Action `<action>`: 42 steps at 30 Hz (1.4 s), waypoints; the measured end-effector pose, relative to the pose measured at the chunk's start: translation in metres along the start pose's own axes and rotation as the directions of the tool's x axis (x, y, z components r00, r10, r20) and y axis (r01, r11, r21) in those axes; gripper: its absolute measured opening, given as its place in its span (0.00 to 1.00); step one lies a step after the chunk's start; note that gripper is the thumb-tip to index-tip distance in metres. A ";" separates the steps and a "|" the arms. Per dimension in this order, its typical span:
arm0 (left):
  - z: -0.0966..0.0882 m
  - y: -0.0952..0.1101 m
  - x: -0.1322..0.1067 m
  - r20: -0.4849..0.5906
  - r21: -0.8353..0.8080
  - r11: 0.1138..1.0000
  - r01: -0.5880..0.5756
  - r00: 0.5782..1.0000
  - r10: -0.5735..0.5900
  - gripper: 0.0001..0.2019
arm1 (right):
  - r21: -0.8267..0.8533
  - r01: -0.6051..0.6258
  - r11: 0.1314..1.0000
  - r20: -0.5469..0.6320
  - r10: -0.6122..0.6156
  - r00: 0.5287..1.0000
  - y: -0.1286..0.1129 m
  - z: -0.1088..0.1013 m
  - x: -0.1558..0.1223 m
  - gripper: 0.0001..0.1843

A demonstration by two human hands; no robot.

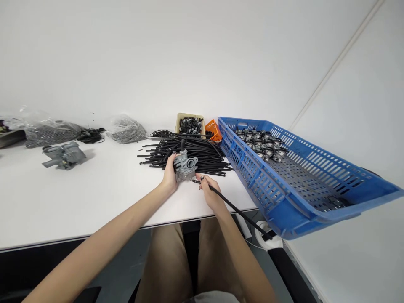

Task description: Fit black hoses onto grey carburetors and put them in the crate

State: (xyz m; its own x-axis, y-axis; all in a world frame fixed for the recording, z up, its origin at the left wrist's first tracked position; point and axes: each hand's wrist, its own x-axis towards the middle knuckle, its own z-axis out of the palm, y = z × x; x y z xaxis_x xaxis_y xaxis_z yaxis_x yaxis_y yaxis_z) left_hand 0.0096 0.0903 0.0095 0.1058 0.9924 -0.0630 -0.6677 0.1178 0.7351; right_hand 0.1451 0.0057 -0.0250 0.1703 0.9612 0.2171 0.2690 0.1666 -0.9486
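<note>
My left hand (pixel 170 174) is wrapped round the left side of a grey metal carburetor (pixel 185 166), keeping it over the front part of the white table. A black cap rises from the carburetor's top and its round bore faces me. In my right hand (pixel 211 191), thumb and fingers pinch a black rubber hose (pixel 233 206) close to its end. That end lies at the carburetor's lower side; whether it touches the fitting there I cannot tell. The hose's other end slants down to the right, past the table edge. Behind both hands lies a pile of black hoses (pixel 202 149).
A blue crate (pixel 252 168) with several carburetors (pixel 261 143) stands at the right, overhanging the table edge. A cream bin (pixel 178 124) of small black parts and an orange basket (pixel 216 128) sit behind the hoses. Another carburetor (pixel 65 155) and plastic bags (pixel 126 129) are at left.
</note>
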 end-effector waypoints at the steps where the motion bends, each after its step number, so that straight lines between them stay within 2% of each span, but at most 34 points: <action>1: 0.000 0.000 0.000 0.002 0.002 1.000 0.000 1.000 0.000 0.18 | 0.005 -0.004 1.000 -0.007 0.004 1.000 0.001 0.000 0.000 0.20; 10: 0.000 -0.002 -0.002 0.016 0.016 1.000 0.009 1.000 -0.009 0.18 | 0.081 -0.008 0.997 -0.021 0.010 1.000 0.005 0.002 0.004 0.17; 16: -0.002 -0.002 0.002 0.018 0.002 1.000 0.003 1.000 -0.003 0.18 | 0.040 -0.005 0.999 0.040 0.003 0.999 0.002 0.000 0.002 0.20; 21: -0.002 0.000 0.003 0.016 -0.017 1.000 -0.010 1.000 0.010 0.17 | -0.002 0.179 0.984 0.138 -0.177 0.974 -0.008 0.000 -0.003 0.15; 23: -0.001 0.001 0.001 0.015 -0.022 1.000 -0.012 1.000 0.012 0.16 | 0.004 0.209 0.978 0.159 -0.206 0.965 -0.010 0.000 -0.004 0.15; 25: 0.001 0.001 -0.001 0.016 -0.023 1.000 -0.012 1.000 0.012 0.16 | 0.003 0.158 0.987 0.143 -0.157 0.977 -0.011 0.000 -0.004 0.15; 30: 0.002 0.001 -0.003 0.008 -0.024 0.999 -0.026 1.000 0.026 0.13 | 0.008 0.005 1.000 0.080 -0.006 0.997 -0.009 -0.001 -0.003 0.27; 37: 0.001 -0.002 0.000 0.004 0.001 0.999 -0.036 0.999 0.036 0.14 | 0.025 0.008 1.000 0.068 -0.010 0.998 0.001 -0.001 0.000 0.25; 42: 0.000 -0.004 -0.001 0.040 0.037 0.998 -0.050 0.998 0.048 0.13 | 0.043 0.044 0.998 0.059 -0.047 0.997 0.004 0.000 0.002 0.21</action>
State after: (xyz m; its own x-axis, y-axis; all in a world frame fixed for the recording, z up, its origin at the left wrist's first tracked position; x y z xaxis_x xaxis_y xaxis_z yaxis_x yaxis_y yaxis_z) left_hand 0.0123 0.0892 0.0065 0.1030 0.9947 -0.0001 -0.6443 0.0668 0.7618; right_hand 0.1463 0.0081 -0.0281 0.1009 0.9638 0.2469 0.2352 0.2180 -0.9472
